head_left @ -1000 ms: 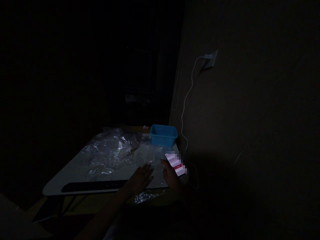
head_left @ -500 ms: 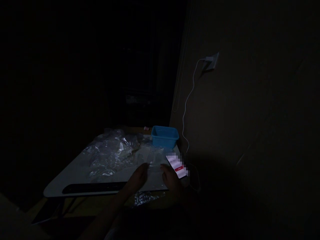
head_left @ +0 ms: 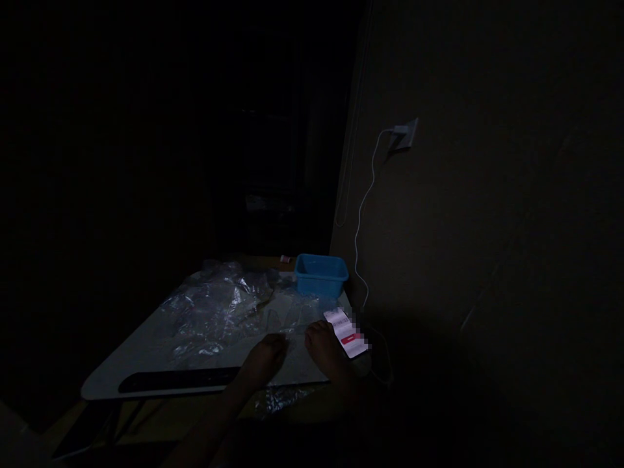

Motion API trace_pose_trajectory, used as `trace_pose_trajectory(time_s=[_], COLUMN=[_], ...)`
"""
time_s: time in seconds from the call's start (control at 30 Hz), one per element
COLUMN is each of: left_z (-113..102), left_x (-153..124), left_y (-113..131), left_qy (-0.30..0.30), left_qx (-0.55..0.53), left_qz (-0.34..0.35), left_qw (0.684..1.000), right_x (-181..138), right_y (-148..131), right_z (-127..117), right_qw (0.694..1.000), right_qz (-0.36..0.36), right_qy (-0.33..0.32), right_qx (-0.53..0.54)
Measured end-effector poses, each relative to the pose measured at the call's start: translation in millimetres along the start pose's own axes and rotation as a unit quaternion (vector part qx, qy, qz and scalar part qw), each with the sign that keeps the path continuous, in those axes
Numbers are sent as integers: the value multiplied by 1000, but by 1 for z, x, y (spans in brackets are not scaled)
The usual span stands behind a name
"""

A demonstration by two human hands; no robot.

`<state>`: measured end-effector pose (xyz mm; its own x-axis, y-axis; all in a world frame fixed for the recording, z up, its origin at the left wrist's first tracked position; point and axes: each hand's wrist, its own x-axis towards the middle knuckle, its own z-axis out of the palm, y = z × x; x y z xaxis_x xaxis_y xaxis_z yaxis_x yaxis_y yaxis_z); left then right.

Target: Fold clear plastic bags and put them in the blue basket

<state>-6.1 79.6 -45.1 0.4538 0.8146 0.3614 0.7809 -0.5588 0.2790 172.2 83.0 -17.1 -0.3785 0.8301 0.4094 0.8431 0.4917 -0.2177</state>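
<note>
In dim light, a thin clear plastic bag lies spread on the white tabletop. My left hand is closed at the bag's near left side, fingers curled in. My right hand is closed over its right side, knuckles up, beside the lit phone. Darkness blurs the bag's outline, and both sets of fingertips are partly hidden. Left of my hands lies a large crumpled heap of clear plastic bags.
A blue plastic basin stands at the table's far right corner. Behind it is a small pink-and-white item. A white cable hangs from the wall socket. Shiny plastic lies below the near edge of the table.
My hands have turned knuckles up, the right one shifting slightly left. The plastic between them sits lower against the tabletop. The whole view has tilted a little upward.
</note>
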Motion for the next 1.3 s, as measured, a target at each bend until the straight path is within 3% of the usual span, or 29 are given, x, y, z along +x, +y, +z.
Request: trace_pose_trajectory(time_s=[0.13, 0.27, 0.47, 0.57, 0.87, 1.03, 1.3], left_z=[-7, 0, 6, 3, 4, 0, -1], left_x=[5, 9, 11, 11, 11, 7, 6], left_y=[3, 1, 7, 10, 9, 10, 11], left_qy=[-25, -28, 71, 90, 41, 39, 35], left_qx=[12, 13, -3, 3, 58, 52, 16], left_qz=[8, 2, 10, 11, 76, 69, 82], left_qw=[1000, 1000, 997, 996, 995, 996, 996], right_x=[1, 0, 0, 0, -4, -10, -15], right_y=[2, 0, -3, -1, 4, 19, 27], right_z=[-2, -1, 2, 2, 2, 0, -5], right_qw=[999, 998, 997, 996, 995, 999, 996], right_qz=[-7, -42, -55, -73, -97, -23, -17], right_qy=[8, -17, -17, -17, -24, -31, -73], right_qx=[-32, -41, -54, -46, 2, -10, -52])
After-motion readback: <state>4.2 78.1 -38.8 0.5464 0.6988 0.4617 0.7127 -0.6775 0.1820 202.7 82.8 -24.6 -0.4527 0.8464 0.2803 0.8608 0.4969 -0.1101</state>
